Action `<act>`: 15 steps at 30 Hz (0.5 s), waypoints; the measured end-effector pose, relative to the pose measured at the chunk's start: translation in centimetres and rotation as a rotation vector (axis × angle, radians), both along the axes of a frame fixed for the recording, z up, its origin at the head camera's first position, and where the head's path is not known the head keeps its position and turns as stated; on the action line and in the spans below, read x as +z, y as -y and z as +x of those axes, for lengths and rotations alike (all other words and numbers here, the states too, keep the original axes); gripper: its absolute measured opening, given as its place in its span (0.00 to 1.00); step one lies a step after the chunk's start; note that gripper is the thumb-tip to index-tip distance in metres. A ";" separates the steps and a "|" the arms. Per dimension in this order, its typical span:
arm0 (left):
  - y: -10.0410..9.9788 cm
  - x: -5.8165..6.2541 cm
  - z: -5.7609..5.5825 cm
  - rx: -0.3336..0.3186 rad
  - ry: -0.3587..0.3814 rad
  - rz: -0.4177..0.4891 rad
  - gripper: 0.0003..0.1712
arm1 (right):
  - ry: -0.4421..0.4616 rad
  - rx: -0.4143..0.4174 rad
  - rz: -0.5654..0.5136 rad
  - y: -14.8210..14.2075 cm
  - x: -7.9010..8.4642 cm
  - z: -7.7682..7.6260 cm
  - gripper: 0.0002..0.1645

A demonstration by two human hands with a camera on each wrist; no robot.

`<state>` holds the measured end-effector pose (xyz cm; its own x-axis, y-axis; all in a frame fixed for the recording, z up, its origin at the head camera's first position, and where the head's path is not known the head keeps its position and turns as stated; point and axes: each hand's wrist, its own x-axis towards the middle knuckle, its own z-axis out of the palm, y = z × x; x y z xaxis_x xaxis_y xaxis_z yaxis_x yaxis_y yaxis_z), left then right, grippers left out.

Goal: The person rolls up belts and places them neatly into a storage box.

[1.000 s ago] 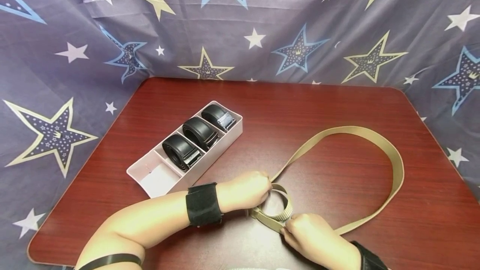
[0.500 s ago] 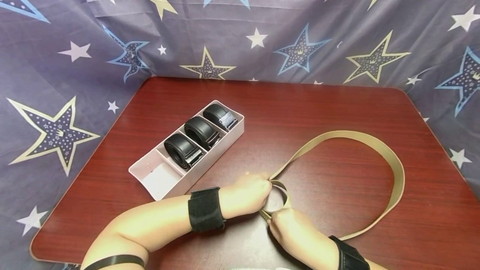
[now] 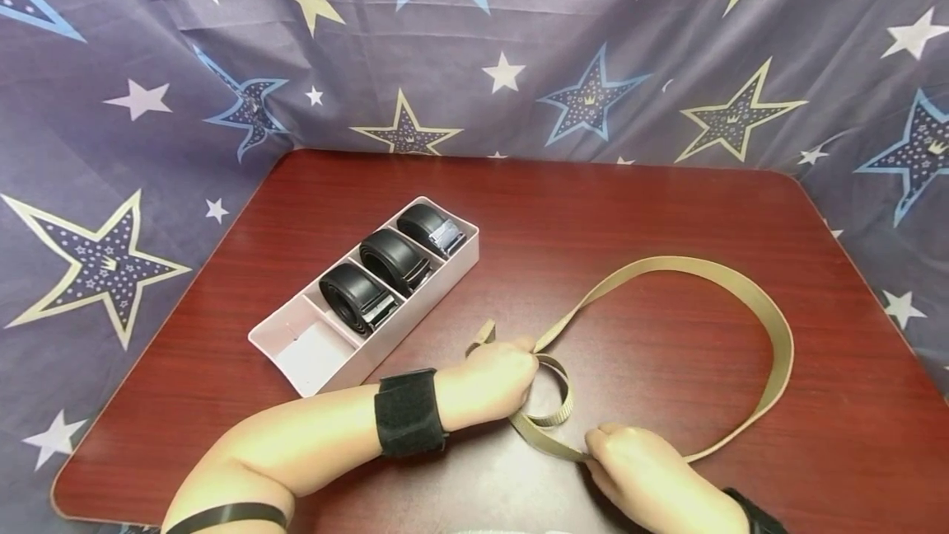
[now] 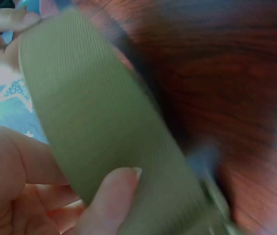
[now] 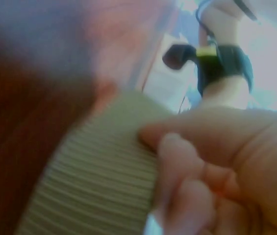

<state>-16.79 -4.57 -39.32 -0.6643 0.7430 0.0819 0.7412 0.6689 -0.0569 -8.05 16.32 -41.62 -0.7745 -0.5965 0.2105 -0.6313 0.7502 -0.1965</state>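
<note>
A tan webbing belt [image 3: 774, 336] makes a large loop on the right of the table and a small ring [image 3: 558, 410] between the hands. My left hand [image 3: 495, 381] grips it where the strap enters the ring, and a short end [image 3: 485, 331] sticks out beyond the knuckles. To the lower right, my right hand [image 3: 643, 468] pinches the strap's lower run. In the left wrist view, a thumb [image 4: 114, 196] presses on the flat ribbed belt [image 4: 94, 98]. The right wrist view has fingers [image 5: 182, 156] at the edge of the strap [image 5: 94, 176].
Left of the hands stands a pale pink divided box [image 3: 415, 320]. Rolled black belts [image 3: 356, 291] with metal buckles fill three of its compartments; the nearest one has a white bottom. A dark red table [image 3: 593, 196] lies under everything, backed by a star-patterned curtain [image 3: 504, 23].
My right hand moved in close to the left hand, then drew away to the right along the strap. The short belt end now shows beyond my left hand, which has barely moved.
</note>
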 end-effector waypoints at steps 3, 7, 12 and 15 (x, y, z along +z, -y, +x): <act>-0.2 -0.2 -0.1 -0.038 -0.047 -0.010 0.07 | -0.057 0.005 -0.042 1.9 -0.2 -0.6 0.18; -0.4 -0.2 -0.3 -0.034 -0.042 -0.013 0.07 | -0.049 0.010 -0.055 4.1 0.1 -1.5 0.16; 0.0 -0.2 -1.0 -0.040 0.010 0.032 0.06 | -0.020 0.067 -0.076 5.4 0.7 -2.2 0.13; 0.3 -0.2 -1.4 -0.044 0.036 0.042 0.05 | 0.022 0.135 -0.104 5.1 1.5 -2.9 0.10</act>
<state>-18.24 -4.91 -39.52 -0.6338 0.7681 0.0907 0.7712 0.6366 -0.0023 -10.94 11.25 -40.16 -0.6940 -0.6712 0.2605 -0.7195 0.6338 -0.2838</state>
